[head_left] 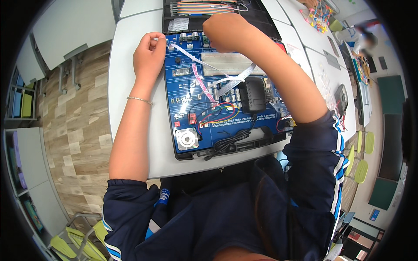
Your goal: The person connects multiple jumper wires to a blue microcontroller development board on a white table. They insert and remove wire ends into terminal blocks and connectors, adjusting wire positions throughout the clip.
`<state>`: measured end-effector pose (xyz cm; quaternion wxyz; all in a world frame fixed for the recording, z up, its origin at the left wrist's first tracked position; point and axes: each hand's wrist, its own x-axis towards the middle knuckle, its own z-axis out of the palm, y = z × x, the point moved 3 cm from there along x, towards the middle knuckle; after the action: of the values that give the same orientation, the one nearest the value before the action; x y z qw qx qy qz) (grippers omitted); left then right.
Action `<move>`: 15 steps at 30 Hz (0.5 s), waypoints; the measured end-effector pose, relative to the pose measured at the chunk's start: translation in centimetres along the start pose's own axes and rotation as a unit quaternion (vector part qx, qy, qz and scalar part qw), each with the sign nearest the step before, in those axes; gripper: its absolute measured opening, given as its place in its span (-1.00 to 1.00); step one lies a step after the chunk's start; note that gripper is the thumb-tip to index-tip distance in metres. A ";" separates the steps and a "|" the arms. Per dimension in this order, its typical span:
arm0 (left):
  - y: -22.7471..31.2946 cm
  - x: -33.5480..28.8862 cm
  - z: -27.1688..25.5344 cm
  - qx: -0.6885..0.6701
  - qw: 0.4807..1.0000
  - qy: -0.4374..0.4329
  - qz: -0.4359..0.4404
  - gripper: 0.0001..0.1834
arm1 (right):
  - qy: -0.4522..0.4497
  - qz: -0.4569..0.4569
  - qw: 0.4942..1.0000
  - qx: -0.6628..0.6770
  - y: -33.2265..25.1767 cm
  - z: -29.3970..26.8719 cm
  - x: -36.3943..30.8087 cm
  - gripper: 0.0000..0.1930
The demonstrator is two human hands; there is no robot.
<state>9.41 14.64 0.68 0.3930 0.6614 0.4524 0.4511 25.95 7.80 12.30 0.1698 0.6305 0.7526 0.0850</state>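
A blue electronics training board (204, 140) sits in an unfolded black case in front of me. My left hand (149, 56) is at the board's upper left edge, its fingers curled together beside a white connector; what they grip, if anything, is hidden. Reaching over the top of the board, my right hand (227, 32) is closed, its fingertips hidden behind the hand. Below it lies a white breadboard (223, 61). A white ribbon cable (188, 55), a pink patterned strip (199, 80) and a grey ribbon cable (237, 83) cross the board. A black power adapter (253, 96) rests on the right half.
The adapter's bundled black cord (231, 140) lies by the case handle, near a square silver motor (187, 139). Rainbow jumper wires (202, 8) fill the case lid. Right on the white table (130, 87) are a multimeter (341, 99) and a colourful stick model (320, 19).
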 end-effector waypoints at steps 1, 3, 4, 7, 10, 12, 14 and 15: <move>0.0 0.0 0.0 0.004 1.000 -0.003 -0.001 -0.79 | 0.000 0.003 1.000 0.000 -0.1 0.1 0.0 -0.77; -0.1 -0.1 -0.2 -0.002 1.000 -0.004 0.004 -0.79 | -0.001 0.011 1.000 0.000 -0.1 0.0 -0.1 -0.76; -0.1 0.0 -0.2 -0.007 1.000 -0.005 0.006 -0.79 | 0.005 0.004 1.000 0.000 -0.2 -0.2 -0.2 -0.81; 0.0 0.0 -0.4 -0.003 1.000 -0.011 0.001 -0.79 | 0.032 -0.007 0.999 0.016 -0.1 -0.1 -0.7 -0.90; -0.3 0.2 -0.3 -0.013 1.000 -0.006 0.010 -0.79 | 0.059 0.007 0.994 0.095 1.5 1.1 -1.0 -0.85; -0.2 0.3 -0.2 -0.019 1.000 -0.010 0.010 -0.79 | 0.052 0.022 0.981 0.188 3.5 1.7 -1.8 -0.78; -0.2 0.3 -0.1 -0.020 1.000 -0.015 0.016 -0.79 | 0.063 0.035 0.958 0.277 5.6 1.2 -3.2 -0.65; -0.1 0.2 -0.2 -0.017 1.000 -0.014 0.015 -0.79 | 0.035 0.012 0.952 0.304 6.8 0.7 -4.0 -0.61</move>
<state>9.25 14.92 0.64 0.4035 0.6673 0.4298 0.4552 33.04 5.12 14.58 -0.0571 0.6583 0.7404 -0.1234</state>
